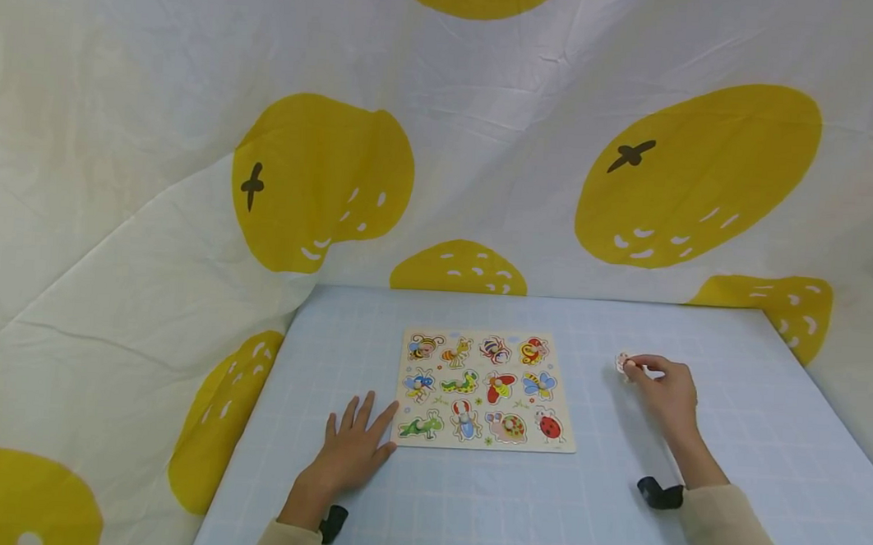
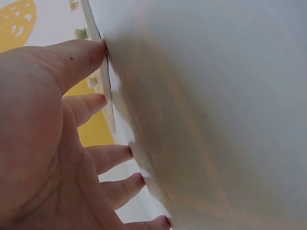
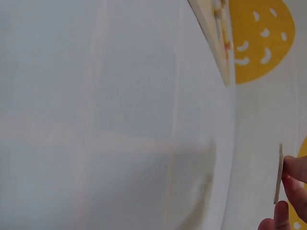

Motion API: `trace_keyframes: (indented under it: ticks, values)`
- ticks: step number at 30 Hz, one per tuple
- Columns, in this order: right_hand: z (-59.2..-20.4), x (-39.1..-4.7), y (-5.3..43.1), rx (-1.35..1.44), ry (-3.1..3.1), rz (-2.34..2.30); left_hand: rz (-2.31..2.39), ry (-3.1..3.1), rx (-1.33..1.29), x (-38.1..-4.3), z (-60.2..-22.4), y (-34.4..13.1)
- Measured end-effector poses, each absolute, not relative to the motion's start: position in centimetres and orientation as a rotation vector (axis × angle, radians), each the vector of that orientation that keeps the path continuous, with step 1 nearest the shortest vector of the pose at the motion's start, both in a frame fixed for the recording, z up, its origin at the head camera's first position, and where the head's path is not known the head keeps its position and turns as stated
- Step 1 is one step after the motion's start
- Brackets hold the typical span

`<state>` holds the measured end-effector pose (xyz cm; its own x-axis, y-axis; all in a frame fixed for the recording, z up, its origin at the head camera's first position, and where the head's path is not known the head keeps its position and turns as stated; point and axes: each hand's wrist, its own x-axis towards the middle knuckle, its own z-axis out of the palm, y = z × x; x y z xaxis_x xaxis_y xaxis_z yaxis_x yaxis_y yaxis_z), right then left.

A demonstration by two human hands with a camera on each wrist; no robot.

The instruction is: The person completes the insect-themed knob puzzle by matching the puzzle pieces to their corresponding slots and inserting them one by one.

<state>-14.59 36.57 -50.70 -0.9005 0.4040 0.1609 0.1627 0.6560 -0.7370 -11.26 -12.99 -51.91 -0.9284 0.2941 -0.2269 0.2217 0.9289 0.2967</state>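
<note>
A wooden peg puzzle board [image 1: 457, 445] with several colourful insect pictures lies flat at the middle of the table. My left hand [image 1: 353, 453] rests beside it with fingers spread; in the left wrist view the thumb [image 2: 84, 57] and index fingertip touch the board's edge, the other fingertips the cloth. Off to the right of the board, my right hand [image 1: 667, 396] pinches a small flat puzzle piece [image 1: 622, 361] above the table. The right wrist view has that piece [image 3: 278, 175] edge-on between thumb and fingers. Its picture is too small to make out.
A pale blue checked cloth [image 1: 469, 505] covers the table. Behind and to the left hangs a white curtain [image 1: 486, 176] printed with yellow fruit shapes. Black wrist-camera mounts [image 1: 660, 493] stick out from both wrists near the cloth.
</note>
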Motion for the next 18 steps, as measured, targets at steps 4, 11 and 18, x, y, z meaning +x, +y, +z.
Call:
trace_keyframes:
  ticks: [4,11,18]
  values:
    - [-50.6,-14.2,35.2,-0.431,-2.568,1.125,0.378,2.817,0.381,-11.2,-51.9,-13.0]
    - [-50.8,-13.6,33.2,-0.441,-2.585,1.157,0.394,2.829,0.408,-11.3,-52.1,-13.2]
    - [-51.0,-13.0,31.8,-0.379,-2.629,1.155,0.382,2.829,0.410,-11.3,-52.7,-13.3]
